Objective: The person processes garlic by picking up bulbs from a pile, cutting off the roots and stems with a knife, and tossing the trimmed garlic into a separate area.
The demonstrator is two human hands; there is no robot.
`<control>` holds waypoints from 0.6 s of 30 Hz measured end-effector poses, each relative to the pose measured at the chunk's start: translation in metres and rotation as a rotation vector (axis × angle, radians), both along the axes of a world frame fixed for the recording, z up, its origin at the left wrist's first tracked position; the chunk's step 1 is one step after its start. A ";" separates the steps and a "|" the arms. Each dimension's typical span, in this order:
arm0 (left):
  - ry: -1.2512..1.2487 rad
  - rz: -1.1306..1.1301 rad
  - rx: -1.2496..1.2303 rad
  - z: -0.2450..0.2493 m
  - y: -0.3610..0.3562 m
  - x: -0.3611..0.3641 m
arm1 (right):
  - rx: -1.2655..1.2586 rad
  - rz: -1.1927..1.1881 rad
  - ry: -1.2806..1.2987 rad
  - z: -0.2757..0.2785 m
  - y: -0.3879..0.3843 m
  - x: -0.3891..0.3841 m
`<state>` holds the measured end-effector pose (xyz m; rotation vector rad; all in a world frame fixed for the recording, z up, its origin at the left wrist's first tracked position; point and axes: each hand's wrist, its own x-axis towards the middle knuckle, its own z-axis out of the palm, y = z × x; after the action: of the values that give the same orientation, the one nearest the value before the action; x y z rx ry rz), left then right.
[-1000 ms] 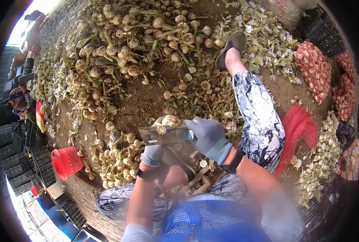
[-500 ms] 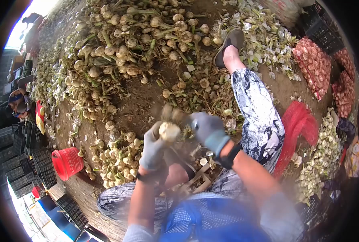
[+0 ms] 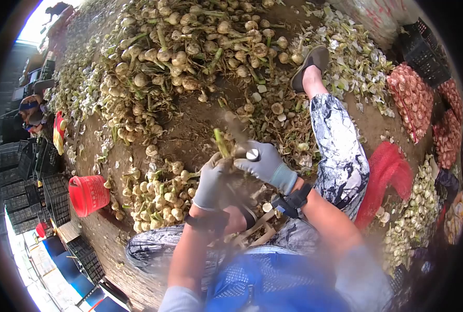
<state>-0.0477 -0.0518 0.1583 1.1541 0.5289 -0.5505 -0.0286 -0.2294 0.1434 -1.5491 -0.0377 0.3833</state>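
Note:
My left hand (image 3: 210, 182), in a grey glove, is closed around a garlic bulb. Its cut-looking green stem (image 3: 221, 143) points up, while the bulb itself is mostly hidden by the fingers. Right beside it, my gloved right hand (image 3: 270, 165) grips a tool with a round, whitish end (image 3: 252, 154); its kind cannot be made out. A brownish blur rises above the two hands. Below and left of my left hand lies a pile of trimmed garlic bulbs (image 3: 161, 200).
Ahead spreads a large heap of untrimmed garlic (image 3: 190, 47). A red bucket (image 3: 88, 195) stands at left near stacked black crates (image 3: 21, 192). On the right are a red mesh bag (image 3: 385, 171), filled garlic sacks (image 3: 411, 99) and peelings (image 3: 341, 62). Another person (image 3: 31, 112) is at far left.
The pale bulb that showed in my left hand is now turned mostly out of sight, with the green stem upward. My right hand has come closer to my left.

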 end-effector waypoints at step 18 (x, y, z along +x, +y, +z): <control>-0.405 -0.414 0.966 -0.135 0.043 0.137 | 0.123 -0.487 0.350 -0.020 -0.055 0.048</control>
<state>0.0898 -0.0084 0.0229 2.2696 0.1771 -0.3829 0.0196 -0.2844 0.1236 -1.2993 0.5681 0.2519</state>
